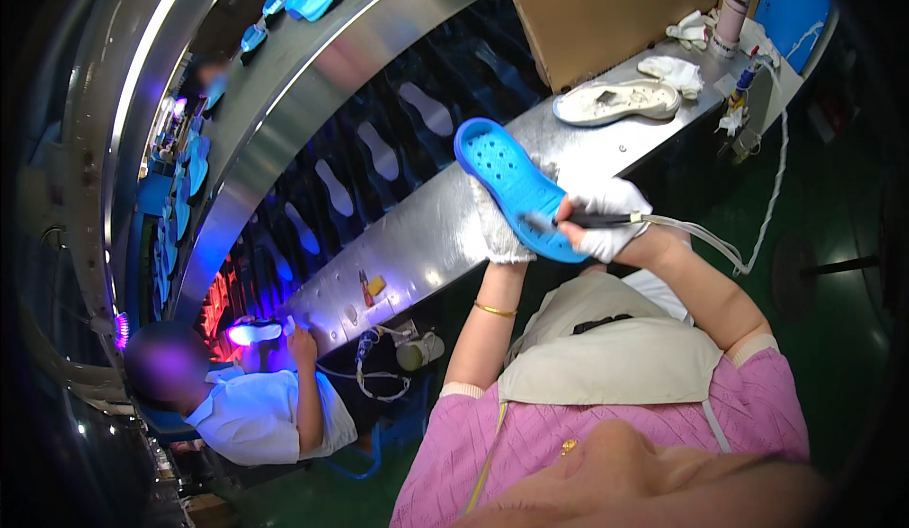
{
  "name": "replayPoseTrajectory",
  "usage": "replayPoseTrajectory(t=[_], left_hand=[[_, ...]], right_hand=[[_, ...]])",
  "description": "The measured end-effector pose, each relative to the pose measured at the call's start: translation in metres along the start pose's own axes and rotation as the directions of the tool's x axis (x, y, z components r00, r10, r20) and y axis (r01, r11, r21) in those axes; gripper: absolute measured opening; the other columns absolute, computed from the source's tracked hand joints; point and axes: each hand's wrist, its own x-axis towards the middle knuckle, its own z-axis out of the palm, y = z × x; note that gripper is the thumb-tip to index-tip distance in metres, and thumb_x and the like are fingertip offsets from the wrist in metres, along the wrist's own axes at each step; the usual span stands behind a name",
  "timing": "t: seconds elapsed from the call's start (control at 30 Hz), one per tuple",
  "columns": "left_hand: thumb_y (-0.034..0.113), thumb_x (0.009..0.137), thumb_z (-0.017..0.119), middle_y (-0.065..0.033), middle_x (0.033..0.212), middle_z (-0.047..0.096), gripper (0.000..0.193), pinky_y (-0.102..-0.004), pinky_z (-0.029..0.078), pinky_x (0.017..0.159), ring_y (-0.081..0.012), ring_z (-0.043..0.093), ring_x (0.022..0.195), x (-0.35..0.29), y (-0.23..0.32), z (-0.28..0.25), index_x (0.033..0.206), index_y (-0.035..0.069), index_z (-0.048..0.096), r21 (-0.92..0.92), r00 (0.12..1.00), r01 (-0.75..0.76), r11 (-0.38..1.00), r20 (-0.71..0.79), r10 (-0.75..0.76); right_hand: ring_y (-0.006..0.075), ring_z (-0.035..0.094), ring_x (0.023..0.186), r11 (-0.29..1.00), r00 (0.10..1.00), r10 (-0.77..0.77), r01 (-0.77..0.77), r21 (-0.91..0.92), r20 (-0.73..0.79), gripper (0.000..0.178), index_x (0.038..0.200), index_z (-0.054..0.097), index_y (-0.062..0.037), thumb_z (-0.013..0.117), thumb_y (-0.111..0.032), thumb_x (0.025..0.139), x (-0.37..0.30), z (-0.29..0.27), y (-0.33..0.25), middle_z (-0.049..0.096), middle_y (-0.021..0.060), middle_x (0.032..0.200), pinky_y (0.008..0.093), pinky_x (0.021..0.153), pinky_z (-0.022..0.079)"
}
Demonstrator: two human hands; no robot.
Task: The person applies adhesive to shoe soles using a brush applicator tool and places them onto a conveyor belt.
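Note:
A bright blue shoe sole (516,179), hollow on top with several small holes toward its far end, is held tilted over the metal bench. My left hand (499,230), in a fuzzy white glove, grips it from beneath and along its left side; most of those fingers are hidden behind the sole. My right hand (614,222), in a white glove with bare fingertips, is closed around a dark-handled brush (606,218). A pale tube (705,232) runs back from the brush handle. The blurred brush tip lies over the inside of the sole's near end.
On the metal bench (417,234) lie a cream shoe sole (615,104) and crumpled white gloves (672,75); a pink cylinder (732,17) stands farther right. Beyond, a conveyor (379,116) carries pale insoles. A co-worker (270,405) sits at left. Blue pieces (317,0) lie on the upper belt.

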Motion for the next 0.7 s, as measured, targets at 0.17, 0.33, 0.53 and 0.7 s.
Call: replayPoseTrajectory(t=[0.17,0.33,0.53,0.7], left_hand=[[0.072,0.091,0.040,-0.0168,0.121,0.063,0.076,-0.0512,0.053,0.093,-0.0361,0.064,0.102,0.008,0.013,0.000,0.135,0.011,0.049,-0.103,1.000,0.007,0.995,0.016,-0.006],[0.077,0.087,0.041,-0.0172,0.124,0.061,0.085,-0.0503,0.050,0.096,-0.0345,0.060,0.109,-0.003,0.016,0.010,0.138,0.009,0.046,-0.150,0.995,-0.018,0.989,0.091,0.032],[0.075,0.091,0.034,-0.0127,0.139,0.051,0.083,-0.0487,0.043,0.105,-0.0314,0.052,0.122,-0.012,-0.003,0.016,0.146,0.013,0.038,-0.287,0.963,-0.033,0.957,0.246,0.107],[0.066,0.097,0.031,-0.0104,0.136,0.054,0.072,-0.0470,0.045,0.103,-0.0291,0.056,0.117,-0.008,0.000,0.021,0.144,0.012,0.042,-0.100,0.960,-0.091,0.991,0.257,0.114]], right_hand=[[0.0236,0.067,0.075,0.953,0.971,-0.235,0.237,-0.191,0.032,0.018,0.088,0.067,-0.0106,0.075,-0.004,0.074,-0.009,0.004,-0.004,0.067,0.0070,0.082,0.0305,0.070,0.054],[0.0069,0.060,0.083,0.971,0.990,0.136,-0.141,0.195,0.039,0.010,0.098,0.067,-0.0060,0.069,-0.008,0.089,-0.002,-0.011,0.001,0.066,-0.0009,0.088,0.0265,0.075,0.051],[0.0087,0.059,0.075,0.931,0.988,0.139,-0.105,0.349,-0.071,0.009,0.094,0.066,-0.0036,0.070,-0.007,0.087,0.011,-0.024,0.002,0.065,0.0014,0.084,0.0257,0.070,0.049],[0.0202,0.061,0.072,0.977,0.978,-0.194,0.199,0.072,-0.074,0.014,0.090,0.062,-0.0063,0.072,-0.003,0.079,-0.001,-0.004,-0.002,0.062,0.0067,0.077,0.0301,0.069,0.049]])
